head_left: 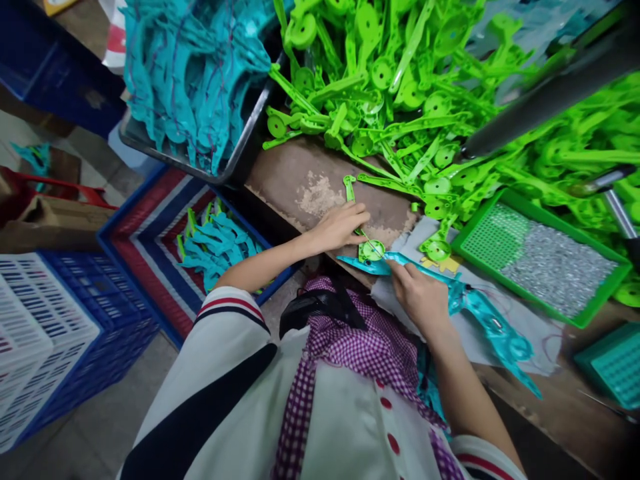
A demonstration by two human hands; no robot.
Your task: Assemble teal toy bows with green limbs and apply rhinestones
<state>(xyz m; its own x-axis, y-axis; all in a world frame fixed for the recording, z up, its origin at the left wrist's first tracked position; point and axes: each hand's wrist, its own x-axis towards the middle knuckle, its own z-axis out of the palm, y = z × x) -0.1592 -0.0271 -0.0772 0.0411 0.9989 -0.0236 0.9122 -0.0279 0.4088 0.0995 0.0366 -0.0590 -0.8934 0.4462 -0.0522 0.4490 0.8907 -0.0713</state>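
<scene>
My left hand point(345, 225) is closed around the stem of a bright green plastic arm point(371, 251) with a round end, at the table's near edge. A thin wire point(376, 244) crosses the round end toward my right hand point(417, 290), whose fingertips pinch together at the wire's end. Under and beside my right hand lies a long teal plastic shell point(490, 313), its narrow tip reaching left below the green round end. Reddish wires trail from the shell's far side. My right fingers partly hide what they grip.
Many green arms point(380, 73) are heaped across the back. A green basket point(540, 257) of small metal pieces stands right, near a teal block point(613, 363). A dark tool point(540, 100) hangs overhead. Teal shells fill a black tray point(220, 175); a striped bin point(150, 247) stands left.
</scene>
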